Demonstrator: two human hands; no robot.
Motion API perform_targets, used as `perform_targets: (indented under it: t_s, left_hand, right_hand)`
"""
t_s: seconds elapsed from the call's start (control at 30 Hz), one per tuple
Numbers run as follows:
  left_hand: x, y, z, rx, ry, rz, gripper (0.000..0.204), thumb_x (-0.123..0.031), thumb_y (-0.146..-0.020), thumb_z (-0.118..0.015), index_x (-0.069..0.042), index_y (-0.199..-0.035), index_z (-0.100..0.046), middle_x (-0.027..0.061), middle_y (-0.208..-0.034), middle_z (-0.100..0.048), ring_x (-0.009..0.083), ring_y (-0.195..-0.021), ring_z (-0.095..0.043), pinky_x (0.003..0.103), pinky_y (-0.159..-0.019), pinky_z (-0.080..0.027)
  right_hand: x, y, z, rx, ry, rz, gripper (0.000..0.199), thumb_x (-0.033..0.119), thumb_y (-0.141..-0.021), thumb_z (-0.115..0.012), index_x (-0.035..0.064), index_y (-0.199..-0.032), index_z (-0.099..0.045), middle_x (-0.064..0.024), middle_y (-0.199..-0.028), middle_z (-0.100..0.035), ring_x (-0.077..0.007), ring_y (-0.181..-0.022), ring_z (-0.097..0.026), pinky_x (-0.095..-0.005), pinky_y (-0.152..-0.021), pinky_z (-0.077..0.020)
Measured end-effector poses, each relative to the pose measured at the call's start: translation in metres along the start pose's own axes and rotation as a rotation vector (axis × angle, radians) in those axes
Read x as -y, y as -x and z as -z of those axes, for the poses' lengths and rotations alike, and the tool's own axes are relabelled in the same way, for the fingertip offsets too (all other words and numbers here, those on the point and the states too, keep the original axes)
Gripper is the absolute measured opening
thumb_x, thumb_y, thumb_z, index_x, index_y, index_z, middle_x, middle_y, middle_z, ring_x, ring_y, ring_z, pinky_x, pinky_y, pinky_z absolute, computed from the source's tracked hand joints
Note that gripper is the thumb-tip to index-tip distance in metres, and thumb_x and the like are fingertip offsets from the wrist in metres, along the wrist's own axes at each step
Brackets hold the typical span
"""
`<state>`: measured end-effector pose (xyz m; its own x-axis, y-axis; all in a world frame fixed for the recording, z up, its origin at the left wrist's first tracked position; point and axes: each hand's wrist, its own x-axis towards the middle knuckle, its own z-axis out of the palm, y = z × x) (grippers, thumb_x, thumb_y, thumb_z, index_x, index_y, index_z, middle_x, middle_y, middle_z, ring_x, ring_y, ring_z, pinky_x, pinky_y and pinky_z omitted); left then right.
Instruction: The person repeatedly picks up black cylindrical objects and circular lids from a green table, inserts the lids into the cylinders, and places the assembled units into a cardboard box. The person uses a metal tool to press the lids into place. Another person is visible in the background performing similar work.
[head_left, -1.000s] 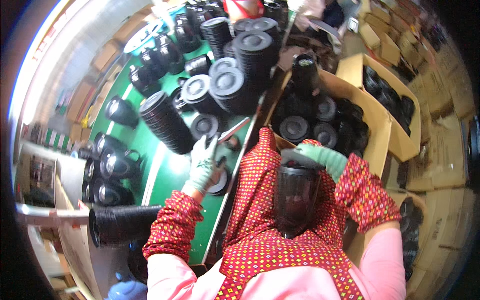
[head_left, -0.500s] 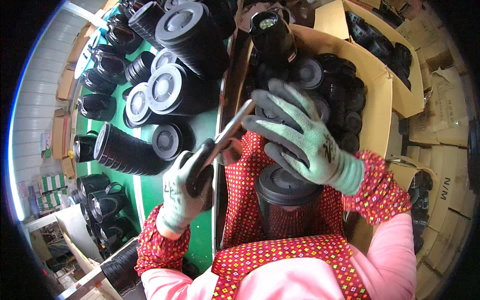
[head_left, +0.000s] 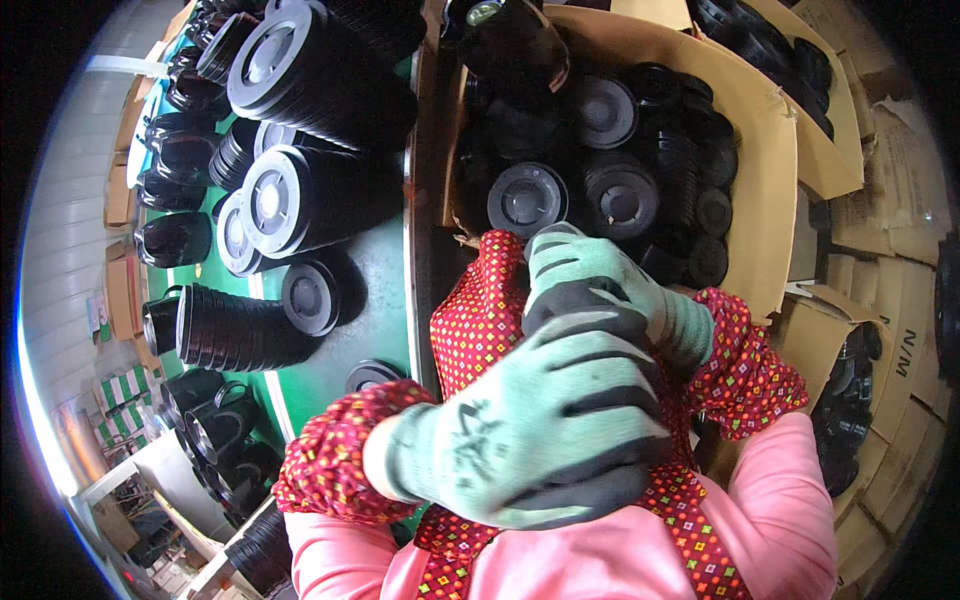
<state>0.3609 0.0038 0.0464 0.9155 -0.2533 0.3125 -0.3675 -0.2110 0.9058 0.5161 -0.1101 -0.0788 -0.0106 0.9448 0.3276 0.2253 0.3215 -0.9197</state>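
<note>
Both my hands wear pale green knit gloves with dark grey coated palms and fingers, and they meet over my lap. My left hand (head_left: 535, 430) is nearer, its fingers curled round and closed. Just behind it, my right hand (head_left: 600, 275) is closed too, its fingers partly covered by the left. What lies between them is hidden by the gloves. My red patterned apron (head_left: 470, 330) shows beside them. A dark round lid (head_left: 372, 374) lies on the green table (head_left: 375, 270) near my left wrist.
Stacked black round lids (head_left: 245, 327) and taller stacks with grey discs (head_left: 275, 200) fill the table at left, with glossy black pots (head_left: 172, 240) behind. Ahead, a cardboard box (head_left: 765, 190) holds many black round parts. More cartons (head_left: 880, 330) stand at right.
My left hand has moved right and over my lap, and the thin flat piece it held no longer shows. My right hand has come down and closed. The black cylinder on my lap is now hidden.
</note>
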Motion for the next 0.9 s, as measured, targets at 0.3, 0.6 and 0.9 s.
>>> perform_targets:
  t_s: [0.3, 0.6, 0.9]
  left_hand:
    - [-0.003, -0.017, -0.040, -0.108, -0.176, 0.010, 0.028, -0.033, -0.084, -0.069, -0.009, -0.098, -0.070, 0.0100, -0.100, -0.061, 0.0335, -0.098, -0.058, 0.051, -0.094, -0.045]
    - [0.055, 0.053, 0.021, -0.241, 0.769, -0.143, 0.040, -0.036, -0.097, -0.068, 0.003, -0.097, -0.074, 0.0229, -0.102, -0.071, 0.0440, -0.098, -0.071, 0.062, -0.104, -0.047]
    - [-0.026, -0.001, 0.023, 0.262, -0.665, 0.806, 0.072, -0.028, -0.083, -0.082, 0.002, -0.144, -0.055, 0.0212, -0.116, -0.072, 0.0379, -0.085, -0.074, 0.047, -0.074, -0.058]
  right_hand:
    - [-0.008, 0.021, -0.008, -0.064, -0.092, 0.088, 0.030, 0.029, -0.099, -0.061, 0.0033, -0.112, -0.069, -0.0160, -0.120, -0.065, -0.0359, -0.120, -0.057, -0.0469, -0.108, -0.0417]
    - [0.085, 0.027, 0.035, 0.170, 0.534, -0.235, 0.069, 0.041, -0.081, -0.080, 0.0106, -0.140, -0.063, -0.0141, -0.109, -0.060, -0.0340, -0.100, -0.058, -0.0484, -0.090, -0.0443]
    - [0.085, 0.028, 0.031, 0.137, 0.608, -0.282, 0.070, 0.043, -0.083, -0.079, 0.0061, -0.141, -0.062, -0.0135, -0.104, -0.060, -0.0340, -0.092, -0.059, -0.0499, -0.083, -0.0455]
